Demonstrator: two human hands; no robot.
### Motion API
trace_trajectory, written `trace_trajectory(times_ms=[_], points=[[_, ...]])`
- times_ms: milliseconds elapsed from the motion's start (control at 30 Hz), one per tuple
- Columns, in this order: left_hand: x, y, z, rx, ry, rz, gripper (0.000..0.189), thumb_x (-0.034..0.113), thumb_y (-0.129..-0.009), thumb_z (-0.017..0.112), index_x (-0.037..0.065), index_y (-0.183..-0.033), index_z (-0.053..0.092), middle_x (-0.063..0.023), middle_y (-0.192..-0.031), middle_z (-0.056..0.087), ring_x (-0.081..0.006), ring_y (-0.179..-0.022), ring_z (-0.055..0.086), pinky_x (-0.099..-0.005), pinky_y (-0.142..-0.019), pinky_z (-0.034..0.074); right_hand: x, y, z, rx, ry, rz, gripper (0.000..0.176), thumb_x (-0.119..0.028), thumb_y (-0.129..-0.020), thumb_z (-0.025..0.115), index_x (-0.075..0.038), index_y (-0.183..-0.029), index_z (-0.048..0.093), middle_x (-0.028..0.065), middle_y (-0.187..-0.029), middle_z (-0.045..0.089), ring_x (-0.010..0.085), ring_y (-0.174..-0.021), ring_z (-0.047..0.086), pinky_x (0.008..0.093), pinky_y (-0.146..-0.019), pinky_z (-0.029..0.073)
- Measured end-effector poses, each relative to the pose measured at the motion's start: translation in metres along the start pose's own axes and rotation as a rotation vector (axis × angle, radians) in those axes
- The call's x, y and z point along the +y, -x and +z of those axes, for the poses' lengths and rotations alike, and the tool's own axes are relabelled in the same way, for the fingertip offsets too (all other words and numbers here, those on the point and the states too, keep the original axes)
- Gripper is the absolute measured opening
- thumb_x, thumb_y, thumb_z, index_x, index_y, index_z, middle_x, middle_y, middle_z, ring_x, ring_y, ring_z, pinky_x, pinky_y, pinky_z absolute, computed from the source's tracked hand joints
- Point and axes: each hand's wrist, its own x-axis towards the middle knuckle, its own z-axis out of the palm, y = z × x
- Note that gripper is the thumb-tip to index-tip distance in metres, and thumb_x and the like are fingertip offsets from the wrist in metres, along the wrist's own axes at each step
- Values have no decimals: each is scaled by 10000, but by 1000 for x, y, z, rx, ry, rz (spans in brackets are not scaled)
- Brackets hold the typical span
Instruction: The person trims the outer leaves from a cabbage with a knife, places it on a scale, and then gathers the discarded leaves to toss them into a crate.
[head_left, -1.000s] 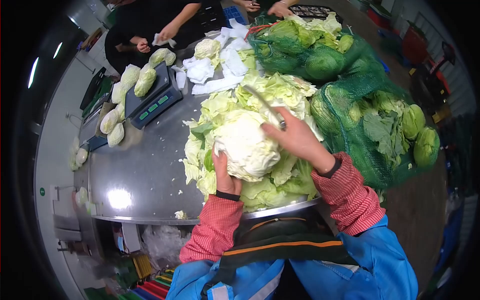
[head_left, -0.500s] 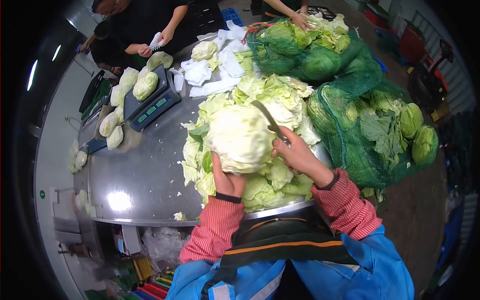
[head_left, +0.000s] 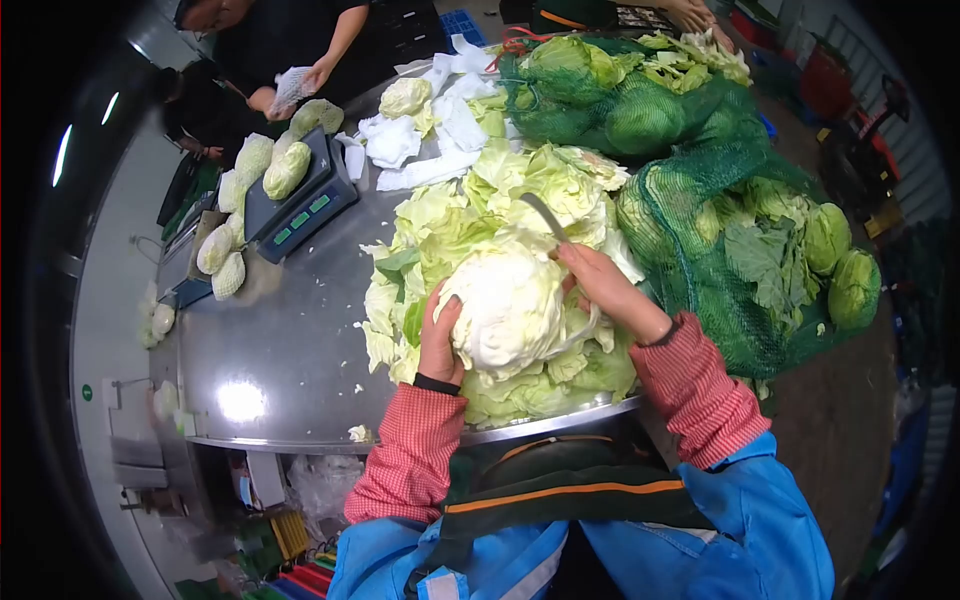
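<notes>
A large pale cabbage [head_left: 508,305] sits over a heap of loose cabbage leaves [head_left: 435,235] near the table's front edge. My left hand [head_left: 440,335] cups its left side, thumb on top. In my right hand [head_left: 605,285] is a knife [head_left: 543,215] with a curved blade pointing up and to the left. That hand is closed round the handle, at the cabbage's right side, where a strip of leaf hangs by the fingers. The handle itself is mostly hidden.
Green mesh sacks [head_left: 690,270] of cabbages stand right and behind. A scale [head_left: 300,200] carries a cabbage at left, beside several net-wrapped cabbages [head_left: 222,250]. White wrapping [head_left: 450,125] lies at the back. A co-worker [head_left: 290,50] holds white netting; another person's hands [head_left: 695,15] show at top right.
The cabbage has turned and come lower and slightly right. My left hand has shifted from underneath to its left side. My right hand, with the knife, has moved slightly right.
</notes>
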Motion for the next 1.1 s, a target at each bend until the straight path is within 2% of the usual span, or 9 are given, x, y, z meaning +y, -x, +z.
trace_trajectory(times_ms=[33,67,167,333,533,733,933,1033,1100], points=[[-1,2,7,84,-48,47,633,192,-905,665,8,-1429,362,-148,-1298,558,-237,-1173,560,-368,-1015,447,1,8,-3,32,105,6,496,-477,-1010,446,-22,-1142,594,102,-922,662,209,-812,631,364,-756,504],[-2,5,15,172,-97,93,643,219,-907,670,19,-1430,355,-155,-1296,557,-247,-1173,564,-384,-1015,454,14,9,0,196,271,-212,378,-410,-1011,441,-61,-1057,578,141,-795,624,295,-688,627,419,-671,503],[-17,4,24,369,-224,172,731,205,-889,721,35,-1450,285,-177,-1296,527,-251,-1158,553,-389,-984,469,16,33,9,320,653,-474,276,-331,-997,471,-76,-1055,559,195,-817,620,372,-710,631,446,-633,512],[-24,5,42,407,-313,166,869,203,-844,772,30,-1489,216,-203,-1388,410,-258,-1227,469,-369,-1034,399,21,59,25,404,1020,-719,66,-144,-928,546,-83,-919,523,123,-697,553,285,-533,616,391,-462,488],[-15,0,65,357,-408,131,955,211,-807,808,6,-1498,182,-207,-1412,384,-261,-1248,453,-356,-1059,372,37,50,30,469,1170,-602,79,-51,-824,566,-75,-865,503,141,-681,552,261,-524,624,367,-448,488],[-23,-16,69,341,-612,167,971,266,-795,807,-24,-1491,195,-252,-1443,352,-310,-1311,400,-385,-1100,331,53,13,19,545,1197,-563,112,-127,-878,600,-73,-867,502,134,-665,555,286,-507,609,383,-429,478],[-26,-25,67,415,-691,160,993,313,-773,817,-13,-1488,209,-275,-1438,342,-341,-1314,393,-421,-1110,316,36,-6,22,597,1298,-499,49,-60,-849,552,-44,-882,521,138,-647,594,274,-528,641,356,-443,508],[-43,-10,70,405,-853,264,1039,322,-724,847,-2,-1486,219,-290,-1419,332,-387,-1295,406,-458,-1111,315,18,-24,3,585,1167,-555,66,-78,-849,566,-41,-892,531,149,-642,626,277,-544,652,360,-453,514],[-38,-18,61,357,-665,234,1016,288,-734,841,-9,-1482,221,-281,-1422,334,-365,-1306,390,-448,-1111,314,19,-18,3,459,1134,-523,146,-164,-860,602,-48,-928,544,165,-659,642,303,-557,655,378,-475,524]])
